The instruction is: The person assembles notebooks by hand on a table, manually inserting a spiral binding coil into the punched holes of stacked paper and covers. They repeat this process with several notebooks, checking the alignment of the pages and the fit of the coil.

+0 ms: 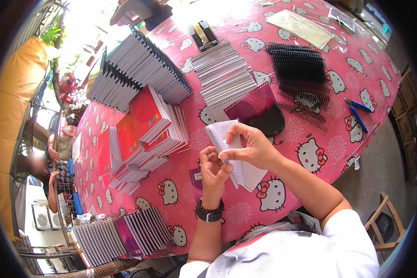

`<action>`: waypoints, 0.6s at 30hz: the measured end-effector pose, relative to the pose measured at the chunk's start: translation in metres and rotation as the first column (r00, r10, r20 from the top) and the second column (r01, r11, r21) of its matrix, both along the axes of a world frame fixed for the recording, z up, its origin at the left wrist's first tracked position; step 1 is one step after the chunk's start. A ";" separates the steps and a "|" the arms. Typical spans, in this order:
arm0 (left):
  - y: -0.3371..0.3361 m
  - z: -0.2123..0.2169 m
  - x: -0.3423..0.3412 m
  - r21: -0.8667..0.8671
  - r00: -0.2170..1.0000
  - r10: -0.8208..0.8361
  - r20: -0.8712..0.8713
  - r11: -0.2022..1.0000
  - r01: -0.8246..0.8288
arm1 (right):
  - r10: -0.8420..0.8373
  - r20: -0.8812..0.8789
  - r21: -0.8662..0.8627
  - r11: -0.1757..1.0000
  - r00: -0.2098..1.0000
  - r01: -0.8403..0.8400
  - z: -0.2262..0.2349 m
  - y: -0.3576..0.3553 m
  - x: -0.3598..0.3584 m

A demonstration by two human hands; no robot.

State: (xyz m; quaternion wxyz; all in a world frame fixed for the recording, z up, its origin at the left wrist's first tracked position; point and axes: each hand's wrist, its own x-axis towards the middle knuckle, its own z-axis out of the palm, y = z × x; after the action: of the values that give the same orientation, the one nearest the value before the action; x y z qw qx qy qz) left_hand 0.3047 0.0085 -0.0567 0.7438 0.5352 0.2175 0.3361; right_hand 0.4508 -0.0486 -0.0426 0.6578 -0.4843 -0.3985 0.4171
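At the centre of the frame, lined sheets (pixel 240 172) stood tilted between the hands, above the pink tabletop (pixel 236 213); fingers concealed part of the pages. Just left of them, a purple cover (pixel 195 178) was largely hidden behind the left hand (pixel 213 173). Right of centre, a black rounded object (pixel 269 121) overlapped a purple notebook (pixel 250 103) and could not be identified. A person (pixel 148 14) at the upper edge was cut off amid glare. The left hand was curled, thumb and fingers closed on the sheets' left edge. The right hand (pixel 255 146) was half-curled, touching the page; whether it pinched any leaf could not be determined.
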 end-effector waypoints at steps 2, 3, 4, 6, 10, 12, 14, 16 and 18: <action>0.000 -0.001 -0.001 -0.005 1.000 0.002 0.001 1.000 -0.002 | 0.008 0.009 -0.014 1.000 1.000 -0.008 0.003 -0.001 0.001; 0.000 -0.001 -0.001 -0.007 1.000 0.003 0.002 1.000 -0.003 | 0.006 0.004 -0.010 1.000 1.000 -0.006 0.003 -0.001 0.001; 0.001 -0.002 -0.001 -0.009 1.000 0.001 0.001 1.000 -0.001 | 0.004 0.000 -0.007 1.000 1.000 -0.004 0.003 -0.001 0.000; 0.001 -0.003 -0.001 -0.011 1.000 -0.002 0.000 1.000 0.002 | 0.010 -0.008 -0.006 1.000 1.000 -0.010 0.001 -0.001 0.000; 0.001 -0.002 -0.001 -0.022 1.000 -0.005 0.002 1.000 0.005 | 0.033 -0.010 -0.003 0.999 0.999 -0.033 -0.002 0.001 0.000; 0.002 -0.002 -0.002 -0.022 1.000 -0.006 -0.005 1.000 0.006 | 0.033 0.005 -0.004 0.999 0.999 -0.033 -0.003 0.002 0.001; 0.001 -0.001 -0.001 -0.044 1.000 -0.013 0.015 0.999 0.013 | 0.021 0.033 -0.011 1.000 0.999 -0.021 -0.005 0.001 0.001; 0.000 0.000 -0.001 -0.056 0.999 -0.016 0.030 0.998 0.017 | 0.028 0.012 -0.017 0.999 1.000 -0.027 -0.001 0.000 0.001; 0.000 0.000 0.000 -0.058 0.999 -0.016 0.041 0.998 0.018 | 0.026 0.002 -0.011 1.000 1.000 -0.026 -0.001 0.000 0.001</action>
State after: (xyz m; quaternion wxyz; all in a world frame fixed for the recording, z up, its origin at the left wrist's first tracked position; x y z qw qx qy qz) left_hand 0.3042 0.0088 -0.0571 0.7661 0.5084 0.2077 0.3340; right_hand 0.4513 -0.0490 -0.0433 0.6493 -0.4831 -0.4030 0.4274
